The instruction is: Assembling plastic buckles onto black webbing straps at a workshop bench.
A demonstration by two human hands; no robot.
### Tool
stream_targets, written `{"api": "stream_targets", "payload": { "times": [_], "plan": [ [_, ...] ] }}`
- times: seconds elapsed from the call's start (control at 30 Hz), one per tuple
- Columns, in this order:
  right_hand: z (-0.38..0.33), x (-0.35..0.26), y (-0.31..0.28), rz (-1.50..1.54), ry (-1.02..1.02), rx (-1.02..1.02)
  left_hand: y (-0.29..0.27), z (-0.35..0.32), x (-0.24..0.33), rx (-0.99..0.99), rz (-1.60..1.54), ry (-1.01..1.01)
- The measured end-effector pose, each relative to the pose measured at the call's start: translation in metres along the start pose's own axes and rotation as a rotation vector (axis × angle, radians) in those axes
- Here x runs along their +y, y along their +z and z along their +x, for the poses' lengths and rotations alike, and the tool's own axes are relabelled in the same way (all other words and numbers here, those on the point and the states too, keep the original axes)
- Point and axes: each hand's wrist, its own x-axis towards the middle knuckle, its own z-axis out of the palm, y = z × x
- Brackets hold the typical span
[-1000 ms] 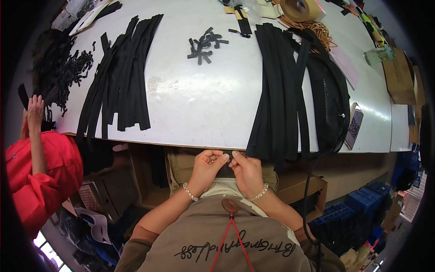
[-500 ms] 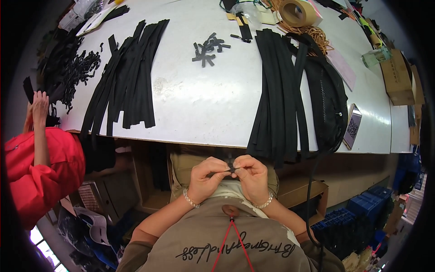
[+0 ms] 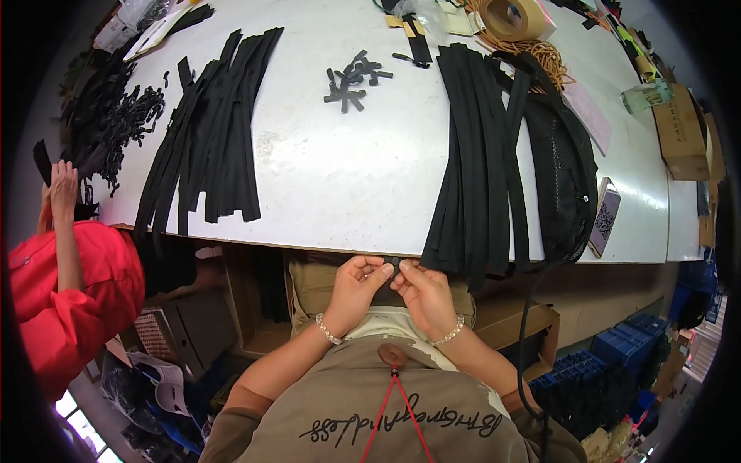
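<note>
At the table's near edge, my left hand (image 3: 356, 289) pinches one side of a small black piece (image 3: 394, 263). My right hand (image 3: 427, 293) pinches its other side, and the fingertips nearly meet. Most of the piece is covered by fingers, so its exact kind is hidden. Beyond my hands, a small pile of short dark tabs (image 3: 353, 80) lies on the white table (image 3: 332, 170). Long black zipper-like strips (image 3: 475, 170) are bundled just right of my hands. Another fanned bundle of black strips (image 3: 224, 131) lies to the left.
A black bag (image 3: 559, 166) and a phone-like slab (image 3: 605, 216) lie at the right. Farther back are a tape roll (image 3: 511, 17), orange cord (image 3: 544, 58) and a cardboard box (image 3: 681, 131). On the left, a co-worker in a red sleeve (image 3: 73, 301) handles black pieces (image 3: 127, 123).
Both my hands have moved slightly forward to the table's edge, still pinching the small black piece. My view has shifted a little. The co-worker's hands have barely moved.
</note>
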Motion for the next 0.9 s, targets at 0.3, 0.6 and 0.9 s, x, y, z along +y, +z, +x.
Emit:
{"api": "stream_targets", "payload": {
  "times": [0.3, 0.6, 0.9],
  "plan": [
    [0.006, 0.008, 0.002, 0.055, -0.092, 0.075, 0.0, 0.004, -0.001, 0.008, -0.089, -0.026],
    [0.009, 0.012, 0.007, 0.066, -0.099, 0.107, -0.01, 0.007, 0.004, -0.019, 0.018, -0.069],
    [-0.008, -0.01, 0.003, -0.149, -0.037, -0.192, -0.004, -0.018, 0.013, -0.008, 0.033, 0.175]
  ]
}}
